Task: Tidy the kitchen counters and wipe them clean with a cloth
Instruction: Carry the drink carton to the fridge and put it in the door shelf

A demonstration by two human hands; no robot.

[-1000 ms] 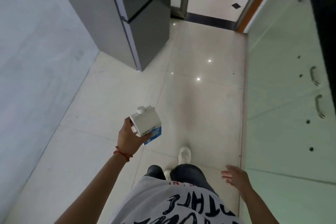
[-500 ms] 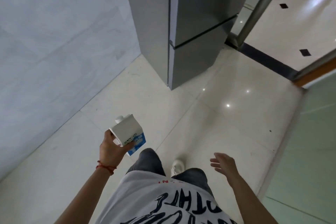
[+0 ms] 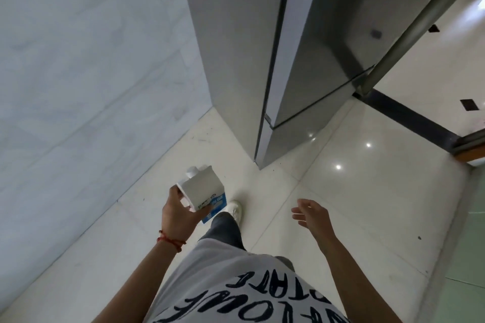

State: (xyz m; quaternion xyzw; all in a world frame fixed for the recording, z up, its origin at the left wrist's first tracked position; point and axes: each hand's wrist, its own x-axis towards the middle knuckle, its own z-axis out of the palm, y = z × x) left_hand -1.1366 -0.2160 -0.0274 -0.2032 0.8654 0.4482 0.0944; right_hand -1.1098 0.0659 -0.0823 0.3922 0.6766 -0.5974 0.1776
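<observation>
Left hand (image 3: 178,214) grips a white carton (image 3: 202,191) w/ blue print on its lower part. Fingers curl round the carton's near side from below, thumb up along its left edge. Carton sits above and to the right of the palm, tilted, its gabled top and round white cap (image 3: 192,172) pointing up and away from the person, toward the fridge. It's held in the air over the floor, touching nothing but the hand. Red string bracelet (image 3: 170,240) on the left wrist.

Right hand (image 3: 311,214) is empty, fingers spread and lightly bent, palm facing left, well apart from the carton, hanging over the floor at about the same height.

Grey fridge (image 3: 262,47) stands ahead, doors closed, a seam between upper and lower door; its bottom corner is beyond the carton, not touching. Pale marbled wall (image 3: 78,73) on the left. Glossy cream tile floor (image 3: 354,204) w/ light spots. One white shoe (image 3: 234,208) forward, just beside the carton's lower end in view, dark trouser leg behind it. Grey T-shirt (image 3: 236,283) w/ black lettering at bottom. Metal door frame (image 3: 420,21) and dark threshold strip (image 3: 409,118) at right.
</observation>
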